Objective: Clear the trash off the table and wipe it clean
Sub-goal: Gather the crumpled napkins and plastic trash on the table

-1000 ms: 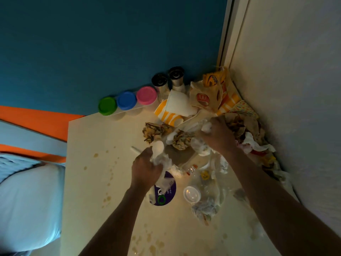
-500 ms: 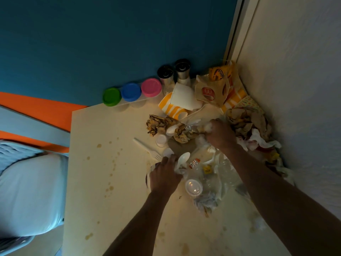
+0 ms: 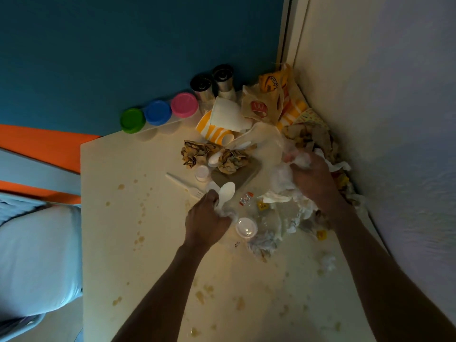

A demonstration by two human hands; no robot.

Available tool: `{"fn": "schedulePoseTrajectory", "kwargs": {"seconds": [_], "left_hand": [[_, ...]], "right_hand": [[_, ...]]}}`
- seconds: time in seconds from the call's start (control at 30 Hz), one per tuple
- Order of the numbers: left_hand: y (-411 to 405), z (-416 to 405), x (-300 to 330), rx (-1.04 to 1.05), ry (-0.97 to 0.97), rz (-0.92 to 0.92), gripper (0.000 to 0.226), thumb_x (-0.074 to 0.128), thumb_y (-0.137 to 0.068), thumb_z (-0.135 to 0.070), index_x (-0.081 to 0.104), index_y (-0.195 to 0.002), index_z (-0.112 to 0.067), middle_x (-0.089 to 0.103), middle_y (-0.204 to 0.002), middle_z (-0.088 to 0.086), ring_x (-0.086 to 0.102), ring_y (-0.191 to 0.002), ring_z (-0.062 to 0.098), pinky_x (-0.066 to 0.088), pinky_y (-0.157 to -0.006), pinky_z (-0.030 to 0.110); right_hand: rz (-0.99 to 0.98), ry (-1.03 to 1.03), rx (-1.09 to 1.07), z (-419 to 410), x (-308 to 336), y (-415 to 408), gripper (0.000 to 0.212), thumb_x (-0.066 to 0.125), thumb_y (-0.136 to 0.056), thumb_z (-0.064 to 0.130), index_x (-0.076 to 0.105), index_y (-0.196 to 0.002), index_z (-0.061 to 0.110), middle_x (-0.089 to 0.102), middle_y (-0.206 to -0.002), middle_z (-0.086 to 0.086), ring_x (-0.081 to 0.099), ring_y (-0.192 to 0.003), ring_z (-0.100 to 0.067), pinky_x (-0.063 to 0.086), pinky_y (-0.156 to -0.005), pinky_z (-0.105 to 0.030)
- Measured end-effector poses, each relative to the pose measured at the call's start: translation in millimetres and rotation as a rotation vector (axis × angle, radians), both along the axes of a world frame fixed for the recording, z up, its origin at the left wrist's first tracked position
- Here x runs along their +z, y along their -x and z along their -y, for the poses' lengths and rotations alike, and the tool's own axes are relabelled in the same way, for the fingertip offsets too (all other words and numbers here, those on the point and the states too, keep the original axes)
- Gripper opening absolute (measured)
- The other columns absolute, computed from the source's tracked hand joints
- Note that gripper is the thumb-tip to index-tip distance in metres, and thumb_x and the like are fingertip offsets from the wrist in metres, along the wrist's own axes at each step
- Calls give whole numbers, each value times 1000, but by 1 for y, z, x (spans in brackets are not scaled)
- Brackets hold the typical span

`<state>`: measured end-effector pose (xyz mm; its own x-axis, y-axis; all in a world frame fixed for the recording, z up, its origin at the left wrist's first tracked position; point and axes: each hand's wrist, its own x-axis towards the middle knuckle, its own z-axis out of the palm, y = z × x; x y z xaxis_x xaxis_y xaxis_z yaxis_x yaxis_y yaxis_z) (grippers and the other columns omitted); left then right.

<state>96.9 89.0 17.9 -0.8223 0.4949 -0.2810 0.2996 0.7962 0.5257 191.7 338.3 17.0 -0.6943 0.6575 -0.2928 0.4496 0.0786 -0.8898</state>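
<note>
The left hand (image 3: 206,222) curls its fingers around a white plastic spoon (image 3: 225,193) and crumpled tissue, bowl pointing toward the table's far edge. The right hand (image 3: 311,177) clutches white crumpled napkins (image 3: 283,178) near the stained cream table (image 3: 118,243)'s right edge.

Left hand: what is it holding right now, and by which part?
The left hand grips a white plastic spoon by its handle, bowl pointing up, bunched with a crumpled white napkin in its curled fingers.

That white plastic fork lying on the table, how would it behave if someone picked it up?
The white plastic fork looks thin, so it is probably very light and a bit bendy. Lying flat on the table, it should slide rather than roll, and may be fiddly to lift.
</note>
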Motion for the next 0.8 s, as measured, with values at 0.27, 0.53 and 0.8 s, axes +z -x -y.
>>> {"fn": "schedulePoseTrajectory", "kwargs": {"seconds": [0.27,0.53,0.8], "left_hand": [[3,-50,0,-548,445,-115,62,61,-90,-43,37,-147,-37,46,-140,5,55,-120,34,49,-88,44],[12,-59,-21,-688,577,-233,62,65,-90,-36,39,-146,-44,34,-146,5,49,-124,32,51,-85,42],[9,-44,-27,-591,509,-298,48,67,-87,-42,52,-132,-32,43,-134,4,56,-111,31,54,-75,43]], "right_hand": [[413,32,359,57,-20,-63,49,62,-77,21,54,-120,43,66,-91,1,68,-86,-24,59,-73,-37],[538,-386,394,95,-52,-87,51,66,-84,51,53,-129,33,59,-113,-2,58,-107,-27,50,-81,-38],[415,-464,214,99,-65,-96,46,71,-80,54,56,-107,20,63,-103,-4,62,-96,-30,50,-72,-38]]}}
